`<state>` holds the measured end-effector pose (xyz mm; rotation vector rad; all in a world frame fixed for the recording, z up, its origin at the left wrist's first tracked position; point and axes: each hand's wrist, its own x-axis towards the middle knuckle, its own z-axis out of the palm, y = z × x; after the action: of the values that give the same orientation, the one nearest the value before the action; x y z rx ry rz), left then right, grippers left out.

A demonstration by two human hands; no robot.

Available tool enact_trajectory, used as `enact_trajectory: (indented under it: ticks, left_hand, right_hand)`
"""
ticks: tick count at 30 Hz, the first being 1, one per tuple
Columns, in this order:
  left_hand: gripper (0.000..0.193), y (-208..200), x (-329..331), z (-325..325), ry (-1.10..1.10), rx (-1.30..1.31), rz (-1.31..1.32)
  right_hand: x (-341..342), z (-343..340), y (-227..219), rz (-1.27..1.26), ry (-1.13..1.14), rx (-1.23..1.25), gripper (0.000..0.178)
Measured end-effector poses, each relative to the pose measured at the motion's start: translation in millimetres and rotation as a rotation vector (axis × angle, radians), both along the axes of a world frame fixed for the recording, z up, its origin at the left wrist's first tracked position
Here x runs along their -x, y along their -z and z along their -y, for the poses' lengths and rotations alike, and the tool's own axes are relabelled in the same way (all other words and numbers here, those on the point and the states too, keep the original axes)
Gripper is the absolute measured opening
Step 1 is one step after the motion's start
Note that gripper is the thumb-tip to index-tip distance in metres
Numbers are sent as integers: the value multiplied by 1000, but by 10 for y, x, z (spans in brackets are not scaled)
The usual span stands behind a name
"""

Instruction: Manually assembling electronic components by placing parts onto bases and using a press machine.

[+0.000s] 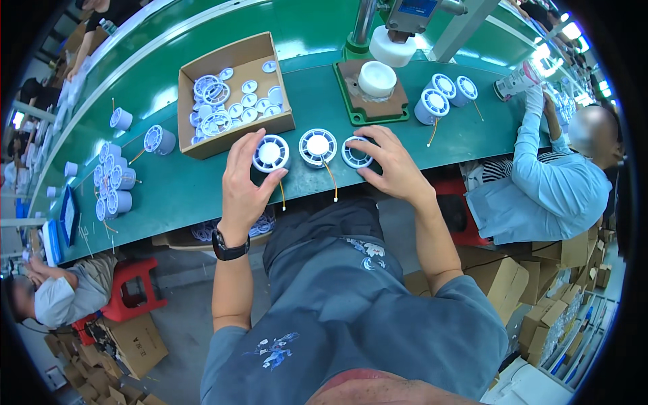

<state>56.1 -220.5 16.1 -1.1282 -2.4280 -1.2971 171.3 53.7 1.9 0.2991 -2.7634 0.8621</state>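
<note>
Three round white spoked housings stand in a row near the table's front edge. My left hand [244,177], with a black watch on the wrist, has its thumb and fingers around the left housing [271,153]. That housing has a solid white centre, and a thin wire lead with a small plug hangs from it. Between my hands is the middle housing [317,146], also with a white centre and a dangling lead. My right hand [395,164] grips the right housing [356,162] at its rim; its centre looks dark and lacks a white disc.
Behind is a cardboard box [236,143] of white discs and rings. A green-based press [371,111] holds a white round block. Finished-looking housings [432,106] stand right; more housings [111,179] are stacked left. Co-workers [550,182] sit at both sides.
</note>
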Motion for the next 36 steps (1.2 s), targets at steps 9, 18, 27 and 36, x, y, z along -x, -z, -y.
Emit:
enact_trajectory:
  ticks: [9, 18, 27, 36]
  left_hand:
    - [78, 114, 14, -25, 11, -113, 119]
    - [87, 110, -16, 127, -112, -76, 259]
    - [85, 172, -16, 266, -171, -111, 228]
    - [86, 174, -17, 274, -184, -101, 233]
  right_hand:
    - [53, -42, -8, -67, -31, -5, 57]
    - [235, 355, -335, -211, 69, 239, 63]
    - [358, 577, -189, -249, 102, 137, 61]
    - [326, 663, -145, -297, 188, 138, 61]
